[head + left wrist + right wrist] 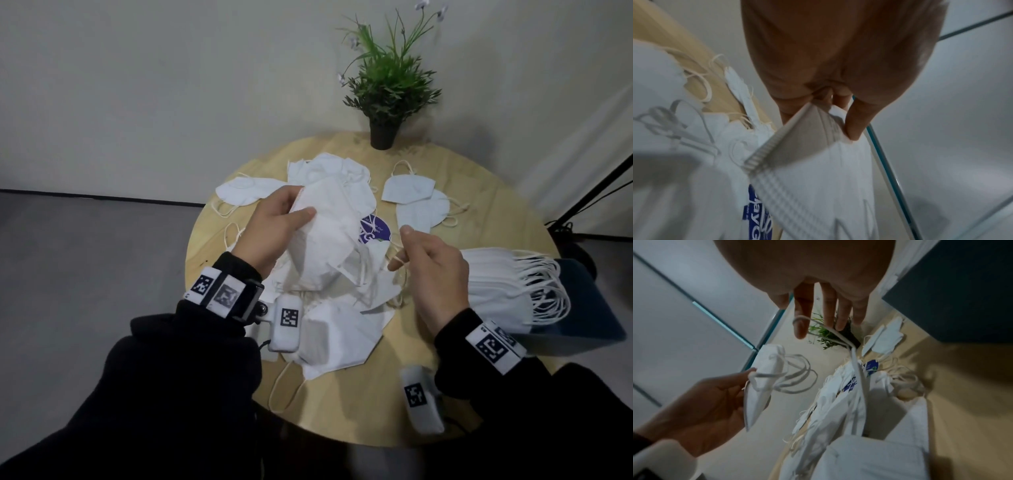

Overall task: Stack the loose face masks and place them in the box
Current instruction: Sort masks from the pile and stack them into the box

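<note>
My left hand (274, 226) grips a small stack of white folded masks (329, 240) by one edge, lifted above the round wooden table (359, 411). The left wrist view shows the thumb and fingers (855, 123) pinching that edge of the held masks (818, 178). My right hand (428, 260) hovers just to their right with fingers fairly straight. An elastic ear loop (830, 331) is hooked over its index finger and leads down to the pile of loose masks (838, 394). A dark blue box (589, 301) at the table's right edge holds a neat stack of masks (507, 287).
Loose masks lie at the far left (246, 192), far right (407, 188) and near edge (335, 335). A purple label (375, 229) shows under the pile. A potted plant (387, 85) stands at the back of the table. A black stand leg (596, 192) is at the right.
</note>
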Motion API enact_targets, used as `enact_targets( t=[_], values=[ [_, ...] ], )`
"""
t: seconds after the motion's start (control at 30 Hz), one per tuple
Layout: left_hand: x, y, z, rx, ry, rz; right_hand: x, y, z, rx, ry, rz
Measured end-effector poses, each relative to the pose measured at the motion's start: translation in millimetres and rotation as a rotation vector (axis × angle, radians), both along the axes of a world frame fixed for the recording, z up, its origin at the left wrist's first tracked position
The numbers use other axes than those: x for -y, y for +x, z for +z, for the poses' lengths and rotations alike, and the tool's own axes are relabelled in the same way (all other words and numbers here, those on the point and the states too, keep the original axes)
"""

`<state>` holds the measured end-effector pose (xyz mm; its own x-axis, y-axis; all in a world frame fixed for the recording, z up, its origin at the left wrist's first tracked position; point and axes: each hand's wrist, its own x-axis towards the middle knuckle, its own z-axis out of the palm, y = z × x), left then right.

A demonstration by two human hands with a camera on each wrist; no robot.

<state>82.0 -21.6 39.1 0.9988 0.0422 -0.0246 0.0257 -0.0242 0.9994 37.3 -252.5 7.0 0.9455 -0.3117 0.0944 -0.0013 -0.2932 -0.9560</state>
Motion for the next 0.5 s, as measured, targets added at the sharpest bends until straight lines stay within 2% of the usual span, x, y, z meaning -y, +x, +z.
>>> enact_targets(
  t=[0.07,0.13,0.2,0.27,0.33,0.43,0.5],
  values=[
    [2.3,-2.4,3.1,-0.029,-0.027,-0.024,-2.2,-3.0,4.6,0.098,-0.029,-0.025],
    [3.8,-4.2,4.9,-0.037,-0.031,-0.046,-2.5,-3.2,5.1,0.187,0.031,-0.054],
    [6.4,-6.5,6.9,-0.034,-0.038,-0.056,-0.9,-3.5,7.3,0.258,0.145,-0.071],
    [8.9,-9.3,8.6,-0.029,-0.059,-0.050,2.0,-1.9,11.7,0.287,0.313,-0.014],
    [12.6,-12.6,10.4,-0.030,-0.102,-0.036,4.5,-0.7,16.1,0.176,0.386,0.134],
    [22.2,-20.3,10.7,-0.019,-0.154,-0.043,5.3,-3.1,16.0,-0.076,0.383,0.376],
    [28.1,-26.9,7.7,-0.009,-0.142,-0.055,3.2,-6.0,15.6,-0.145,0.397,0.497]
  ],
)
